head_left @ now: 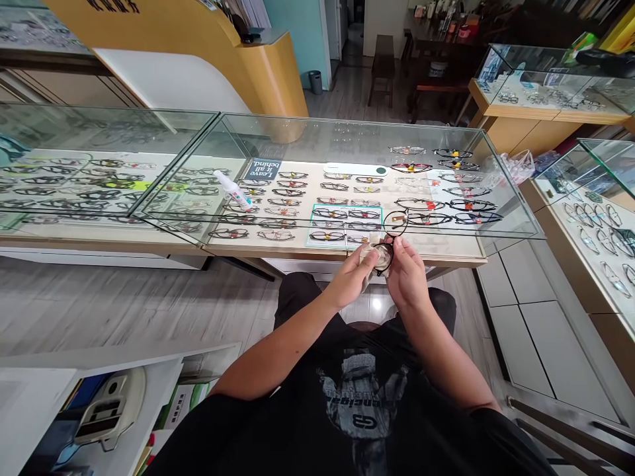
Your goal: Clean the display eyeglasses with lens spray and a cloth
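Note:
A pair of round, dark-rimmed glasses (396,223) is held between my two hands at the front edge of the glass display case. My left hand (353,276) pinches a pale cloth (366,253) against the nearer lens, thumb on top. On the other side, my right hand (407,272) has its fingers closed on the frame near the bridge. The farther lens points up and away over the case. A white bottle (233,192) lies tilted on the glass top, to the left of my hands.
Rows of glasses sit inside the display case (342,255). More glass cases stand at the right and left. A wooden counter (278,79) curves behind. Below left, an open shelf (163,390) holds a device and boxes. My knees are under the case edge.

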{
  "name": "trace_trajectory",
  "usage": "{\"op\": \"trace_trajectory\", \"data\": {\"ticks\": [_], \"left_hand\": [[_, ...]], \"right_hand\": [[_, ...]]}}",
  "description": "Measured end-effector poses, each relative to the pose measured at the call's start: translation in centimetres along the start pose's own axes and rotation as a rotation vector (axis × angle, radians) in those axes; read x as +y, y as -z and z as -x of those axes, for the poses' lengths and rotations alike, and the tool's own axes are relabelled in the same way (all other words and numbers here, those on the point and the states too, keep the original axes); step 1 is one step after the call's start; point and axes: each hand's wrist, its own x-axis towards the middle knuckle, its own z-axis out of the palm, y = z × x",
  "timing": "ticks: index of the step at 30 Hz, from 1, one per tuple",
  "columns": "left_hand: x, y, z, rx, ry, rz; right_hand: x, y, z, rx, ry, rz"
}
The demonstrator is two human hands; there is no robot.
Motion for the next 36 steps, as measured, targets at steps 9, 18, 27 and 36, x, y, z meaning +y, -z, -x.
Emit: {"op": "trace_trajectory", "data": {"ticks": [9,18,27,36], "left_hand": [[1.2,1.9,0.5,0.111,-0.06,0.081],[3.3,3.9,-0.2,0.272,-0.131,0.13],[7.1,6.6,-3.4,0.34,-0.327,0.094],[12.4,14.2,-10.6,0.495,-0.64,-0.499]], "right_hand": [[-2.0,0.0,0.2,0.003,-0.018,-0.014],[-2.7,-0.3,0.7,-0.054,-0.047,-0.013],[-3.1,-0.4,1.1,-0.093,-0.073,-0.026],[-3.6,-0.4,1.3,-0.13,-0.083,-0.011]]}}
